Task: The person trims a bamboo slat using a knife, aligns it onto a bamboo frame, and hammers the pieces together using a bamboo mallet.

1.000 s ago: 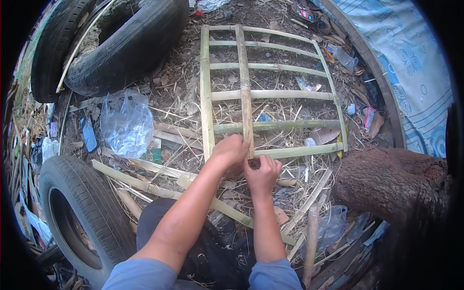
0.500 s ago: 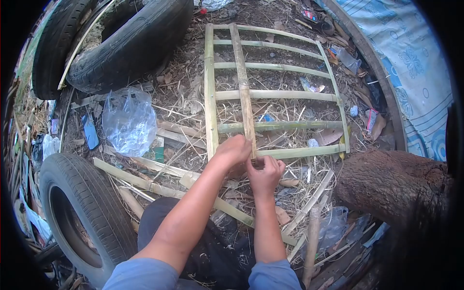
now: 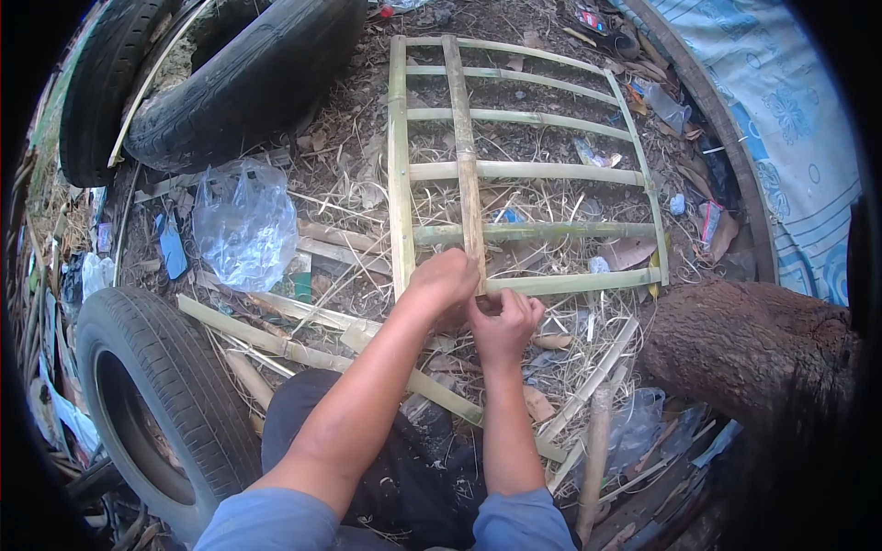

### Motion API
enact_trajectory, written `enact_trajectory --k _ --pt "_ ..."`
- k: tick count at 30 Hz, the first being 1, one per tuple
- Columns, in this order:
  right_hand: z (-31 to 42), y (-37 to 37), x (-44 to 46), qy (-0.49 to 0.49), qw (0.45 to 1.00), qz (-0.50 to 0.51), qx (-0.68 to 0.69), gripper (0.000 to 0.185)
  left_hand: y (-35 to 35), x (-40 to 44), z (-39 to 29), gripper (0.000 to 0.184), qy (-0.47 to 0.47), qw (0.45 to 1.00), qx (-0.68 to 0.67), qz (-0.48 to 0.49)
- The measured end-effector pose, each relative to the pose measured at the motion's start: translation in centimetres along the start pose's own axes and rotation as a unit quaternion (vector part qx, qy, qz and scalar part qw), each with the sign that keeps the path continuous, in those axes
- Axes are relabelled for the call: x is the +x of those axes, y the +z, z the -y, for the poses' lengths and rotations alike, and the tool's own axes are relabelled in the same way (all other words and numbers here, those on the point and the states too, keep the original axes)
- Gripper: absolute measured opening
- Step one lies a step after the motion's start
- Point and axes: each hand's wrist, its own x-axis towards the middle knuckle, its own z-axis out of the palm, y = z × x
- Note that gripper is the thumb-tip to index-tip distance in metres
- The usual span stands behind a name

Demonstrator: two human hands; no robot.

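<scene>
The ground (image 3: 344, 151) is bare soil covered with dry leaves and fibre scraps. Two tires (image 3: 243, 87) lean together at the upper left; a third tire (image 3: 170, 413) stands at the lower left. A clear plastic bag (image 3: 244, 225) lies between them. A log (image 3: 749, 354) lies at the right, below a blue patterned sheet (image 3: 781, 110). Lighting is diffuse daylight.

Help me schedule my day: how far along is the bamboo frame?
Looks done: six crosspieces span the left rail to the right rail. In hand: the left hand and right hand meet at the lower end of the middle strip. Left, probably: securing that end; its fastening is hidden. Whether the loose strip belongs is unclear.
</scene>
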Motion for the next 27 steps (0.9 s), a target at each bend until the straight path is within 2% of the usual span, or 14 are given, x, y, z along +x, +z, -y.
enact_trajectory --k 2,10,12,13,14,16,17,18,20,25,27 --pt "-0.1 0.1 -0.1 0.001 1.000 0.006 -0.006 0.029 0.4 0.6 0.6 0.048 0.019 0.999 -0.033 -0.013" --pt "-0.6 -0.7 -1.1 0.035 0.998 0.019 0.041 0.032 -0.2 0.8 0.6 0.048 -0.003 1.000 -0.025 0.005" --pt "-1.1 -0.7 -2.1 0.168 0.972 0.045 0.158 0.026 -0.3 0.9 0.5 0.046 -0.009 1.000 -0.022 0.021" --pt "-1.5 -0.8 -2.5 0.207 0.960 0.064 0.179 0.027 -0.2 1.0 0.6 0.047 -0.009 1.000 -0.014 0.019" --pt "-1.7 -1.0 -2.8 0.208 0.960 0.065 0.177 0.027 -0.1 1.1 0.7 0.047 -0.009 1.000 -0.016 0.020" --pt "-1.5 -1.3 -3.0 0.348 0.864 0.083 0.355 0.036 0.0 1.0 0.6 0.046 -0.005 1.000 -0.015 0.021" --pt "-1.7 -1.5 -2.7 0.394 0.816 0.122 0.404 0.050 0.0 1.0 0.6 0.046 -0.005 1.000 -0.014 0.020" --pt "-1.5 -1.6 -2.6 0.393 0.816 0.121 0.406 0.050 -0.2 0.8 0.4 0.046 -0.008 1.000 -0.012 0.025" --pt "-1.1 -1.7 -2.3 0.453 0.726 0.076 0.512 0.051 -0.3 0.7 0.2 0.046 -0.011 1.000 -0.008 0.027" --pt "-0.8 -1.2 -1.6 0.454 0.706 0.091 0.536 0.056 0.1 0.8 0.6 0.046 0.002 1.000 -0.001 0.016" --pt "-0.8 -1.0 -1.7 0.453 0.705 0.087 0.538 0.049 0.1 0.6 0.4 0.046 0.001 1.000 -0.001 0.015"
